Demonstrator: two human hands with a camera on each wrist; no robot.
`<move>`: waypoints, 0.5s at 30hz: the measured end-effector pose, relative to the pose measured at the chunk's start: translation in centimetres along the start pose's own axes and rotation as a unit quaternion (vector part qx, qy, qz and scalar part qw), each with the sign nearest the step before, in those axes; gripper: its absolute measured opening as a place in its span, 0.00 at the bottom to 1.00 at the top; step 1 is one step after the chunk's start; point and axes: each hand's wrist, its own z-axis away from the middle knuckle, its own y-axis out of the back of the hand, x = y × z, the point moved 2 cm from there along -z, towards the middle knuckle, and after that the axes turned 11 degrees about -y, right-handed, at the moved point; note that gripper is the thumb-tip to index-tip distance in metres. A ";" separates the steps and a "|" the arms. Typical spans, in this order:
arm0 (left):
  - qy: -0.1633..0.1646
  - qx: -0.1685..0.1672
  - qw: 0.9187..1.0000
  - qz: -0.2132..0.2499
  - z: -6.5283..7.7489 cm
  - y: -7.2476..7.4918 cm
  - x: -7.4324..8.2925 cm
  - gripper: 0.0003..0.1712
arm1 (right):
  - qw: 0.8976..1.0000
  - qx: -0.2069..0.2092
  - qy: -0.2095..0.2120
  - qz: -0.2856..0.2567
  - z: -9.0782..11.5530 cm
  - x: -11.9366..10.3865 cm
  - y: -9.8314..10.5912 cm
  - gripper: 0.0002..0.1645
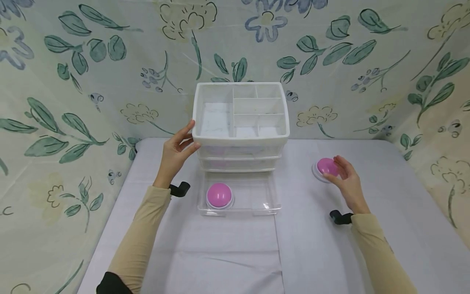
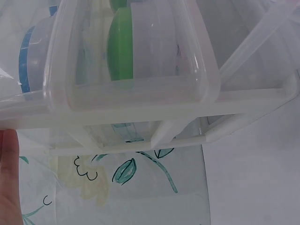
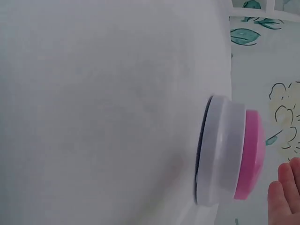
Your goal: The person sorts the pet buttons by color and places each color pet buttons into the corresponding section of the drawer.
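Observation:
A white plastic drawer organizer (image 1: 240,141) stands at the back of the table, its top divided into compartments. My left hand (image 1: 176,149) holds its upper left corner, thumb towards the front. The lowest clear drawer (image 1: 253,196) is pulled out, with a pink push button (image 1: 219,195) on a white base at its left. My right hand (image 1: 349,183) is beside a second pink push button (image 1: 326,168) on the table, thumb and fingers spread about its dome. In the right wrist view, fingertips (image 3: 275,192) appear apart from that button (image 3: 251,154).
Through the clear drawers in the left wrist view I see a green-topped button (image 2: 121,44) and a blue-topped one (image 2: 26,58). A white cloth (image 1: 227,253) covers the table. Floral fabric (image 1: 327,81) hangs behind and at the sides.

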 end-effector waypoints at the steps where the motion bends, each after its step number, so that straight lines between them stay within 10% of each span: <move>1: 0.000 0.000 1.000 0.000 0.0 0.0 0.0 0.33 | 1.000 0.003 -0.002 0.008 -0.2 0.2 0.2 0.48; 15: 0.000 -0.002 1.000 -0.001 0.0 -0.1 0.1 0.33 | 0.993 -0.007 -0.037 0.112 -1.5 2.5 2.5 0.53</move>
